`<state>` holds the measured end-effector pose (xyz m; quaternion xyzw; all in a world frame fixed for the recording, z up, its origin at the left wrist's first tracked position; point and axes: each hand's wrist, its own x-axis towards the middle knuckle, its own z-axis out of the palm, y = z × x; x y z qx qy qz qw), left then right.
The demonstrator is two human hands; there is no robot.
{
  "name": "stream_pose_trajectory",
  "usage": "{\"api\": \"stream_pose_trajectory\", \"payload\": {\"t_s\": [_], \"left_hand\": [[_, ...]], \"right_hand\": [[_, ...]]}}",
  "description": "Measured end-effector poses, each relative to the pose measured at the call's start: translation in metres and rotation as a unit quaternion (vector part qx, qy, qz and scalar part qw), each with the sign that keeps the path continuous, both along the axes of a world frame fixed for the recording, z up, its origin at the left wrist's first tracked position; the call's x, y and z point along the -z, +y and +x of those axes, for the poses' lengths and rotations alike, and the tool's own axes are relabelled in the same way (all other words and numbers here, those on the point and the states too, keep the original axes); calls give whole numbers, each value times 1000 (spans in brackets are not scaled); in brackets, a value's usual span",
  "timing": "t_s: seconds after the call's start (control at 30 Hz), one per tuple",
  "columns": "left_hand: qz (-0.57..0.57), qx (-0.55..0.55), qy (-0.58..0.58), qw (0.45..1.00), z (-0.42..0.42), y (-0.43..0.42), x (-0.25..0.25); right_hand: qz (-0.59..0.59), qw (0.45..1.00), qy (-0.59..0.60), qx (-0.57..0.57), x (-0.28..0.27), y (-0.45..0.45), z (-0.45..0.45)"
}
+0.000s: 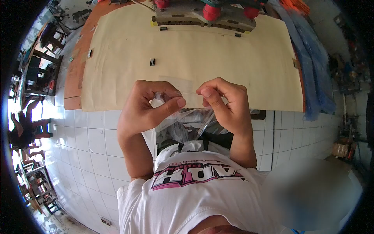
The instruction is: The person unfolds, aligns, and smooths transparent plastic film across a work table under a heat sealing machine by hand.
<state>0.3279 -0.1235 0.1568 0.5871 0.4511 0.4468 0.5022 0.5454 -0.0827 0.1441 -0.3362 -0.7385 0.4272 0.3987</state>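
We saw the left hand (152,107) curled, thumb and forefinger nearly closed on the clear plastic (175,126). Right hand (226,101) had thumb and forefinger tips together on the plastic's upper edge, other fingers bent. Plastic stretched between both hands and hung down, at the middle of the table's near edge, above the lap. We had paper (233,58) over most of the table (74,87). One black block (152,62) lay beyond the left hand; two more sat near the far edge, just before the machine (206,17) with red knobs (211,12). Blue sheeting (311,66) draped over the right edge, orange stuff (296,5) by the far right corner. White tiles (93,136) below.
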Motion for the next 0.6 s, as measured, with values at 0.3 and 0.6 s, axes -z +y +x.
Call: {"api": "stream_pose_trajectory", "payload": {"t_s": [0.3,0.6], "left_hand": [[22,-19,44,999,2,-1,4],[46,-66,6,997,-6,-7,-2]], "right_hand": [[-11,1000,-11,-1,-2,-2,3],[-26,1000,-6,3,2,3,13]]}}
